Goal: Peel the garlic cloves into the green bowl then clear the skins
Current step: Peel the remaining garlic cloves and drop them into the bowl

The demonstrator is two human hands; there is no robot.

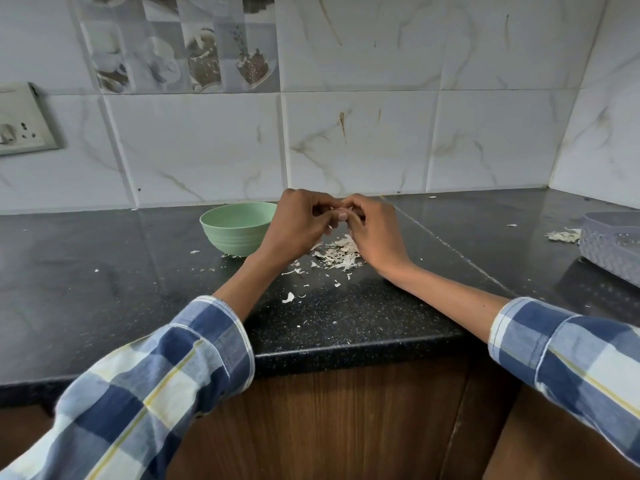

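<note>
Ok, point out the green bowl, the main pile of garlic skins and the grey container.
green bowl (232, 235): head view, on its outer front wall.
pile of garlic skins (341, 253): head view, on the middle of the heap between the wrists.
grey container (609, 244): head view, on its textured side wall at the right edge.

green bowl (239, 227) upright on counter | skins (337, 252) piled beside it

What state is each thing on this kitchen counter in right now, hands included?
Green bowl: upright on the counter, contents hidden.
Garlic clove: pinched between both hands' fingertips, mostly hidden.
Skins: piled loose beneath the hands, bits scattered around.
Left hand: fingers curled, pinching the clove.
Right hand: fingers curled, pinching the clove.
Grey container: at the counter's right edge, partly out of view.
</note>
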